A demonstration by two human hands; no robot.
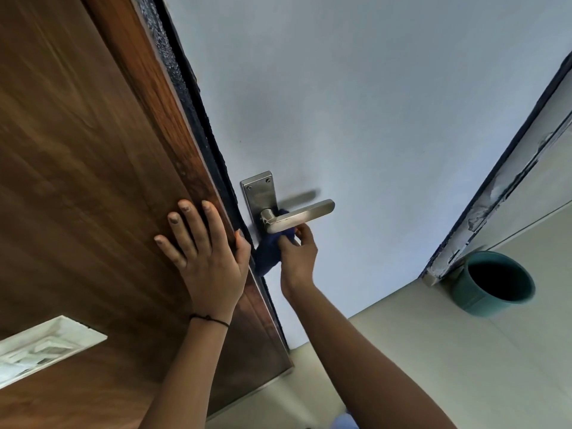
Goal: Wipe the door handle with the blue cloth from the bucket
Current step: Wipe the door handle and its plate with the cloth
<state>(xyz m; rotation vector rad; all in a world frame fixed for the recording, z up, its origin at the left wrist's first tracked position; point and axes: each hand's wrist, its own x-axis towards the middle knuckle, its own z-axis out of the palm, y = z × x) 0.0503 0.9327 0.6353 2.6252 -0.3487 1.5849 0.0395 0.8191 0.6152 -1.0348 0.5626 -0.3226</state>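
- An indoor doorway, likely in a home or flat; which room cannot be told.
- Wood-grain door (77, 181) at nine o'clock, pale painted door (356, 103) with a steel lever handle (298, 216) at centre.
- Pale floor tiles (464, 351) at five o'clock; a teal bucket (492, 283) stands at four o'clock by a chipped door frame (483, 209).

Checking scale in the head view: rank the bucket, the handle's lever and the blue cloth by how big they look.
Largest to smallest:
1. bucket
2. lever
3. blue cloth, partly hidden by the right hand, so its rank against the lever is unsure.
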